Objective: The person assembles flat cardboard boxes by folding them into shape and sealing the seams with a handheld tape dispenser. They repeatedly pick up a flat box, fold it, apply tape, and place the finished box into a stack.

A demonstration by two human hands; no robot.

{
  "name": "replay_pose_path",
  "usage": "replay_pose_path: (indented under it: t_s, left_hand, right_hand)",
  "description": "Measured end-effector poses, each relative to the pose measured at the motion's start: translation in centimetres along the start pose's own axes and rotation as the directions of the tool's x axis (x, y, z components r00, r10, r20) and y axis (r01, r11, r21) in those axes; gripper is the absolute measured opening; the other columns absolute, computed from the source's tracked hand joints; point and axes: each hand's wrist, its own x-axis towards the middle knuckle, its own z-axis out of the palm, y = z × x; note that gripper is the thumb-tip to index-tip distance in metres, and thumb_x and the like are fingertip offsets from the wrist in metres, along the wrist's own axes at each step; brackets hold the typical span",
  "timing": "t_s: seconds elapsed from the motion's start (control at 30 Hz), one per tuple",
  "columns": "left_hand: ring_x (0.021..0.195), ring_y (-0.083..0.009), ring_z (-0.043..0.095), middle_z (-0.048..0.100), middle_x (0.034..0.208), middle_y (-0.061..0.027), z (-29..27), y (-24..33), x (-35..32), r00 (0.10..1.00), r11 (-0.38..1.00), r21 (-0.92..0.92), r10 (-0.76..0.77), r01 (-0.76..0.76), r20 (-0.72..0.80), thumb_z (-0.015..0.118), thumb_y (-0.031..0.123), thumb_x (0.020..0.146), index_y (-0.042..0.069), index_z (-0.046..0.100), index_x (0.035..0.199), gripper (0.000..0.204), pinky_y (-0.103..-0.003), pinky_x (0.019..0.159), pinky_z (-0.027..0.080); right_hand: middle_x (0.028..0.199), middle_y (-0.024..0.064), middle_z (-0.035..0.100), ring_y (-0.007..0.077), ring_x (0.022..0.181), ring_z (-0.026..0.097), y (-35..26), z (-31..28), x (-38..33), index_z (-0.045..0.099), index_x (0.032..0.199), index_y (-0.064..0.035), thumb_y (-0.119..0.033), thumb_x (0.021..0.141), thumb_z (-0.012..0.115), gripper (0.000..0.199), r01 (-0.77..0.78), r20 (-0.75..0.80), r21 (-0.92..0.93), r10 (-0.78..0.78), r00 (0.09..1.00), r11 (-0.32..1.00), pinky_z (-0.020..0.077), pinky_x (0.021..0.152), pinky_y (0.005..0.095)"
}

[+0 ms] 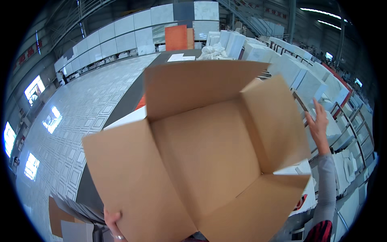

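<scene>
A large open cardboard box (205, 137) fills the middle of the view, its brown inside bare and its flaps spread outward. At the lower left, my left hand (112, 220) grips the edge of the left flap (133, 173); its thumb shows, while the other fingers are partly hidden. My right hand (319, 123) is raised off to the right of the box, open, with fingers apart and nothing in it. The right flap (276, 125) stands nearest to that hand, a gap between them.
White stone slabs (262, 54) and metal racks (348, 121) line the right side. Cardboard and grey sheets (76, 226) stand at lower left. A shiny patterned floor (92, 105) stretches left, toward panels (125, 42) along the far wall. An orange panel (176, 38) leans there.
</scene>
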Motion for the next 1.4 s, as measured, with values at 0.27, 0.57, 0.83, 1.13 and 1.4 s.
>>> replay_pose_path:
  t_s: [0.27, 0.57, 0.83, 1.13, 1.4]
  left_hand:
    - [0.103, -0.0308, 0.054, 0.054, 0.117, -0.0189, -4.2, 0.7, -9.1, 0.893, 0.953, 0.11, -0.219, 0.282, -0.392, 0.066, 0.018, 0.07, -0.006, 0.04, 0.13, 0.07, -0.04, 0.091, 0.045]
    - [0.103, -0.0273, 0.054, 0.055, 0.115, -0.015, -10.7, -0.4, -6.5, 0.845, 0.903, 0.022, -0.393, 0.429, -0.362, 0.064, 0.006, 0.078, -0.003, 0.043, 0.128, 0.055, -0.039, 0.09, 0.046]
    - [0.101, -0.0274, 0.054, 0.052, 0.119, -0.0156, -12.9, -1.5, -5.1, 0.824, 0.849, 0.093, -0.469, 0.52, -0.318, 0.062, 0.006, 0.08, -0.002, 0.041, 0.127, 0.052, -0.04, 0.086, 0.049]
    - [0.109, -0.0337, 0.05, 0.049, 0.123, -0.0193, -12.5, -1.9, -5.4, 0.779, 0.837, 0.013, -0.504, 0.548, -0.374, 0.059, 0.002, 0.08, 0.003, 0.036, 0.132, 0.057, -0.047, 0.094, 0.045]
    - [0.114, -0.0416, 0.046, 0.043, 0.132, -0.0253, -12.6, 2.1, -1.4, 0.995, 0.268, 0.962, 0.074, 0.045, -0.067, 0.064, 0.018, 0.082, -0.005, 0.032, 0.135, 0.066, -0.048, 0.096, 0.04]
  right_hand:
    - [0.128, 0.0187, 0.045, 0.0353, 0.119, 0.044, -21.0, 2.7, -7.4, 0.036, 0.141, -0.0151, -0.018, 0.065, 0.077, 0.086, -0.027, 0.157, 0.239, -0.011, 0.988, 0.971, 0.0367, 0.097, 0.0456]
    - [0.132, 0.0222, 0.043, 0.0351, 0.12, 0.045, -27.2, 0.5, -12.3, 0.027, 0.143, -0.0049, -0.016, 0.067, 0.074, 0.09, -0.403, 0.361, 0.341, 0.277, 0.891, 0.85, 0.036, 0.1, 0.0409]
    - [0.117, 0.0173, 0.058, 0.0264, 0.1, 0.06, -24.8, 0.6, -20.4, 0.04, 0.134, -0.0026, -0.025, 0.083, 0.056, 0.058, -0.788, 0.914, 0.405, 0.214, 0.344, -0.463, 0.0512, 0.08, 0.0375]
    - [0.115, 0.0186, 0.059, 0.0315, 0.099, 0.061, -19.1, 0.8, -29.4, 0.049, 0.125, -0.0012, -0.036, 0.08, 0.05, 0.057, -0.534, 0.903, 0.319, 0.081, 0.421, -0.783, 0.0512, 0.082, 0.0454]
    - [0.119, 0.0169, 0.058, 0.0306, 0.105, 0.06, -17.2, 6.4, -38.7, 0.046, 0.129, 0.0, -0.017, 0.078, 0.058, 0.054, -0.391, 0.987, 0.159, 0.151, 0.05, -0.906, 0.0493, 0.09, 0.0439]
